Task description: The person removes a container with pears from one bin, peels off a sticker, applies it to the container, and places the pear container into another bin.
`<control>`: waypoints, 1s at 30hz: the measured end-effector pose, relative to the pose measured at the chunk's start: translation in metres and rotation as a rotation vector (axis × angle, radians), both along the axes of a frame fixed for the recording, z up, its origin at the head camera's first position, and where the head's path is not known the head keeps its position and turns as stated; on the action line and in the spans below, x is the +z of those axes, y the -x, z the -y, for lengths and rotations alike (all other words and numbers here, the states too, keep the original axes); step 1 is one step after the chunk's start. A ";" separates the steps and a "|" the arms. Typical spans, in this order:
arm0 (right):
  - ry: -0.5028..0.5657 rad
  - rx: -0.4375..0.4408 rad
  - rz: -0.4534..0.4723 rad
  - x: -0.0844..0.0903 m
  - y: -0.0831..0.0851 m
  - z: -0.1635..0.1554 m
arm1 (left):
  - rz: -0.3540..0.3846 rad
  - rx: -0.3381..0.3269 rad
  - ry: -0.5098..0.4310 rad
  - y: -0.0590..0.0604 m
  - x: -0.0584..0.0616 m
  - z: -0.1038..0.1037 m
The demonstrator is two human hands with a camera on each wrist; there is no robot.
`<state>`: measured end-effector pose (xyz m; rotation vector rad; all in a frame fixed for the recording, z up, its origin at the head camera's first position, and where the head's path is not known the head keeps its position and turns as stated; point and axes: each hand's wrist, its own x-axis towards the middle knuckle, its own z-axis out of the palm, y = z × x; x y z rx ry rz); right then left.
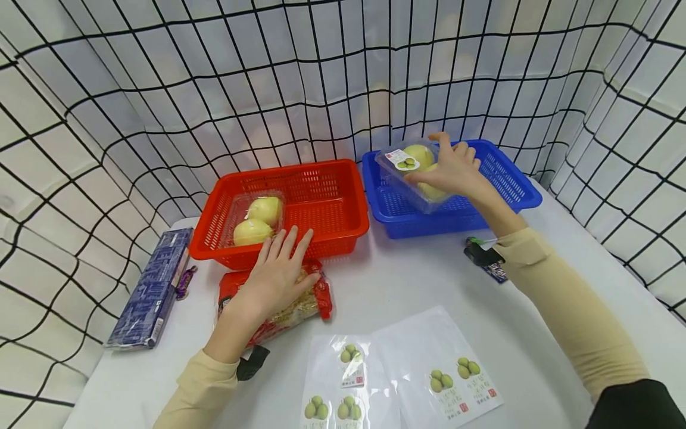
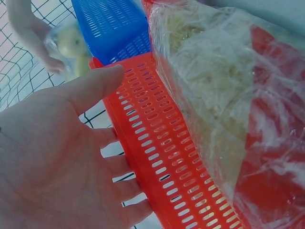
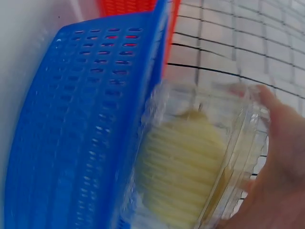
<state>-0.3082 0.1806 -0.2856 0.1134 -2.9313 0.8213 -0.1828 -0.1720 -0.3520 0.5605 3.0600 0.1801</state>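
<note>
My right hand (image 1: pixel 455 170) grips a clear plastic fruit box (image 3: pixel 181 162) from above, thumb on one side and fingers on the other. Inside are two pale yellow-green fruits, and a white label (image 1: pixel 403 159) with a green fruit picture lies on the lid. The box sits tilted in the left part of the blue basket (image 1: pixel 429 226). My left hand (image 1: pixel 276 283) is spread with straight fingers at the front rim of the red basket (image 1: pixel 327 214). In that basket, a second clear box (image 1: pixel 265 211) holds two similar fruits and shows no label.
A red-and-clear food bag (image 1: pixel 295 313) lies under my left hand. Dark blue packs (image 1: pixel 152 286) and a small purple-wrapped item (image 1: pixel 186 282) lie at left. Printed fruit-label sheets (image 1: pixel 418 339) cover the front middle. A small dark packet (image 1: pixel 495 273) is near my right sleeve. Black netting (image 1: pixel 324 106) surrounds the table.
</note>
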 end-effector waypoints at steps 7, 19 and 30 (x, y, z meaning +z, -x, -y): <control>-0.003 -0.117 0.145 -0.014 0.033 0.023 | 0.007 0.007 0.003 0.002 0.001 0.001; 0.066 -0.154 0.239 -0.051 0.044 0.043 | -0.012 0.011 0.003 0.000 0.001 0.002; 0.016 -0.172 0.245 -0.067 0.041 0.049 | -0.007 0.002 -0.005 -0.001 -0.002 -0.001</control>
